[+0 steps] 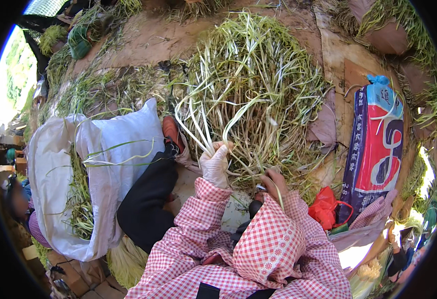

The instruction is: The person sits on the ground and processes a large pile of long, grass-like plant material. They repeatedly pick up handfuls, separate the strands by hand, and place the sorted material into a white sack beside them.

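My left hand (pixel 217 164), in a thin whitish glove, holds several long pale plant stalks (pixel 199 129) that fan upward from its fingers. To its right, my right hand (pixel 274 183) is closed around a green and pale stalk that hangs over its fingers, partly hidden by the checked cloth. In front of both hands lies a large heap of long green and white stalks (pixel 248 86), with leafy tops at the far side and brownish ends nearer to me.
On the left stands an open white woven sack (pixel 99 168) with green trimmings (pixel 79 202) inside. A red plastic bag (pixel 323 209) and a printed blue and red sack (pixel 371 149) lie on the right. More plant heaps line the edges. Part of a person shows at the far left.
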Demonstrator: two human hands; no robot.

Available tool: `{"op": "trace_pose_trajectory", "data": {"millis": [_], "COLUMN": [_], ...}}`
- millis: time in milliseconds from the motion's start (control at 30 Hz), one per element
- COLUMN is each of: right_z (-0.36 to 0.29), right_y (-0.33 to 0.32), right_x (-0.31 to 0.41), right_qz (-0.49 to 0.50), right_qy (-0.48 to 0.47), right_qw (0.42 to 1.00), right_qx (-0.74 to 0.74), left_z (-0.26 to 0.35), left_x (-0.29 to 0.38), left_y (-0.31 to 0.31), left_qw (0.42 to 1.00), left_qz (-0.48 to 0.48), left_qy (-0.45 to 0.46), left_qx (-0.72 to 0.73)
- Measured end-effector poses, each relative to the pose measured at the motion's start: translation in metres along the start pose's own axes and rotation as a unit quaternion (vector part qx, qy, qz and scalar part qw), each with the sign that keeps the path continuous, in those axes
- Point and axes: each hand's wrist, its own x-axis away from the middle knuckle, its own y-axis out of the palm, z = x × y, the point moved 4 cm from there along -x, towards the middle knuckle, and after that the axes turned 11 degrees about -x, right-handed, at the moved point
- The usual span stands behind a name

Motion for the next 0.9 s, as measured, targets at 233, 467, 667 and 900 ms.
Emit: {"op": "trace_pose_trajectory", "data": {"millis": [233,467,667,900], "right_z": [-0.021,-0.119,-0.152,-0.169], "right_y": [-0.086,0.024,-0.016,0.013], "right_x": [0.031,-0.025,-0.026,-0.031], "right_qz": [0.117,0.004,0.059,0.038], "right_qy": [-0.077,-0.171,-0.165,-0.164], "right_qw": [0.974,0.975,0.907,0.955], "right_qx": [0.177,-0.139,-0.382,-0.245], "left_z": [-0.009,-0.021,-0.054,0.003], "left_x": [0.008,0.036,0.019,0.014], "left_y": [-0.006,0.017,-0.049,-0.028], "left_qw": [0.999,0.996,0.986,0.992], "left_qz": [-0.042,-0.073,0.047,-0.049], "left_qy": [-0.013,-0.054,-0.096,0.048], "left_qx": [-0.018,-0.001,-0.129,-0.103]}}
